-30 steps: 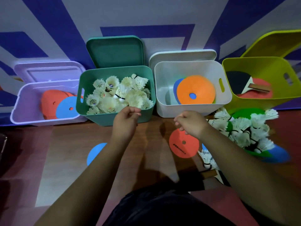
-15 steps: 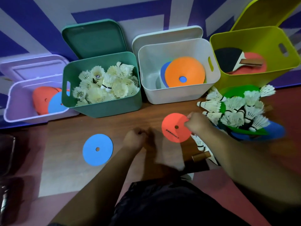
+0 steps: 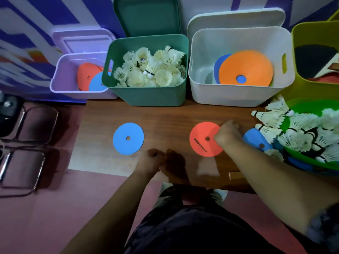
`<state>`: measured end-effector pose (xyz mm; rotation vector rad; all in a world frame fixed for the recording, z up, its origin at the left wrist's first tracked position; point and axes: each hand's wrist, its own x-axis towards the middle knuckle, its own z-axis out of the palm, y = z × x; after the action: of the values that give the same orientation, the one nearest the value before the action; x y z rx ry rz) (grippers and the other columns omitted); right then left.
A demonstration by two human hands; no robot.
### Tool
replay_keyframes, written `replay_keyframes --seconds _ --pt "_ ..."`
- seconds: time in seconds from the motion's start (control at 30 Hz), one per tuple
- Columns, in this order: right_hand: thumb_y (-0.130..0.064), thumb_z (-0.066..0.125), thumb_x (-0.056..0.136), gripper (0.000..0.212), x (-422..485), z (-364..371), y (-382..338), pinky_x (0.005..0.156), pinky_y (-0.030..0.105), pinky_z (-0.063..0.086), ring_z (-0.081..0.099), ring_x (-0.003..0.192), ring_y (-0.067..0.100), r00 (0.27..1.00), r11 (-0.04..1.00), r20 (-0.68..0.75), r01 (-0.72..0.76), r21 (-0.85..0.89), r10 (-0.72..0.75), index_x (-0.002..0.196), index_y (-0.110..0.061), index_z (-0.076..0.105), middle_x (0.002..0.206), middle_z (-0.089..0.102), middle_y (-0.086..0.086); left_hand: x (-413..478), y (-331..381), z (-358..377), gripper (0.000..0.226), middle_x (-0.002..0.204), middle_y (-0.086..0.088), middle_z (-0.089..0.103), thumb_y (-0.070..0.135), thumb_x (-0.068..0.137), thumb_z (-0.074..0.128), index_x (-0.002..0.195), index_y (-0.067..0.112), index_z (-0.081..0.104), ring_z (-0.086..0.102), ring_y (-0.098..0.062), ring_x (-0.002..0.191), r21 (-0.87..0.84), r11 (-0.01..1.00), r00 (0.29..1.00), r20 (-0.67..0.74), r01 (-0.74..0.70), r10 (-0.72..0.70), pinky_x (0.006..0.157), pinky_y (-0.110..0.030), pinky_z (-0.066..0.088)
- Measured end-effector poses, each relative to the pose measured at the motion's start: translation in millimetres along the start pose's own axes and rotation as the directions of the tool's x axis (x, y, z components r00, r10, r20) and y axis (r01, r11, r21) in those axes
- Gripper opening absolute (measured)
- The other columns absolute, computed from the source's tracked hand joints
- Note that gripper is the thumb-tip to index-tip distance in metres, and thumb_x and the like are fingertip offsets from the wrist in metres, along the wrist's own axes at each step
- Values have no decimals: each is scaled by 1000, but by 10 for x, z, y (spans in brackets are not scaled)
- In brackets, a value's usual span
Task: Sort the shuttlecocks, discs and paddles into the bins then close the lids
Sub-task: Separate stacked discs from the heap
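We note a flat red disc (image 3: 203, 142), centre-holed, mid-frame; the right hand (image 3: 227, 133) curls its fingers onto the disc's right edge, and the left hand (image 3: 150, 163) is fisted.

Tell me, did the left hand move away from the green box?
Yes. The left hand was at the front rim of the green bin; now it is back toward the person, near the blue disc on the table.
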<state>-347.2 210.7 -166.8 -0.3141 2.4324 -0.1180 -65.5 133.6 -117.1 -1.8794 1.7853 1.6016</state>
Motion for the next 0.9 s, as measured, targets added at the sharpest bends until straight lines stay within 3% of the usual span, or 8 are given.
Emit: replay_keyframes --seconds 0.1,0.17,0.3,0.4,0.5,0.57,0.73,0.9 --pt "-20 65 86 38 -123 39 -142 90 44 57 68 110 40 990 985 58 132 -113 -127 123 -13 67 124 69 14 -10 -91 -78 22 93 -13 77 6 96 54 98 12 76 74 -35 88 31 1000 999 -42 -6 7 69 -38 58" --pt "-34 77 79 54 -219 91 -266 101 48 54 63 118 40 984 971 92 167 -170 -153 129 -17 65 130 65 14 14 -162 -142 25 88 -11 78 7 93 53 96 14 77 74 -35 84 21 1000 997 -74 3 -1 72 -44 62" --pt "-39 87 80 95 -274 200 -465 115 46 38 36 144 38 981 941 129 179 -288 -147 155 -13 34 154 33 14 90 -305 -315 28 86 -10 78 8 89 51 93 16 77 74 -38 83 -31 999 994 -106 24 -27 72 -49 62" --pt "-42 87 80 88 -250 245 -557 116 45 40 39 144 38 974 891 173 207 -403 -148 152 -14 46 155 39 14 197 -428 -465 27 88 -8 78 13 87 51 92 18 77 75 -36 85 -68 997 991 -128 38 -46 77 -51 62" --pt "-33 75 88 36 -280 258 -651 106 43 51 58 129 36 959 848 210 269 -456 -192 121 -19 72 139 62 11 334 -516 -611 31 90 -5 78 27 75 51 90 22 77 74 -33 89 -59 997 984 -163 58 -67 83 -54 63" --pt "-29 68 86 12 -271 293 -714 93 42 59 69 104 35 938 849 266 319 -421 -221 92 -18 70 116 72 11 434 -520 -701 29 100 -6 78 28 78 53 94 23 77 72 -34 97 -49 996 975 -207 79 -87 88 -53 61" --pt "-22 71 85 8 -430 310 -987 73 31 53 66 89 27 853 870 385 451 -202 -353 86 -19 64 94 70 6 771 -550 -921 43 136 -18 60 18 94 58 136 8 62 62 -39 120 -10 989 891 -433 147 -137 102 -49 55" --pt "-21 77 83 21 -731 244 -1339 60 33 39 59 74 24 846 900 319 431 64 -427 77 -19 57 78 64 3 1143 -505 -1136 88 137 -22 50 51 85 81 144 -1 42 55 -40 125 141 933 856 -461 332 -235 103 -50 52"
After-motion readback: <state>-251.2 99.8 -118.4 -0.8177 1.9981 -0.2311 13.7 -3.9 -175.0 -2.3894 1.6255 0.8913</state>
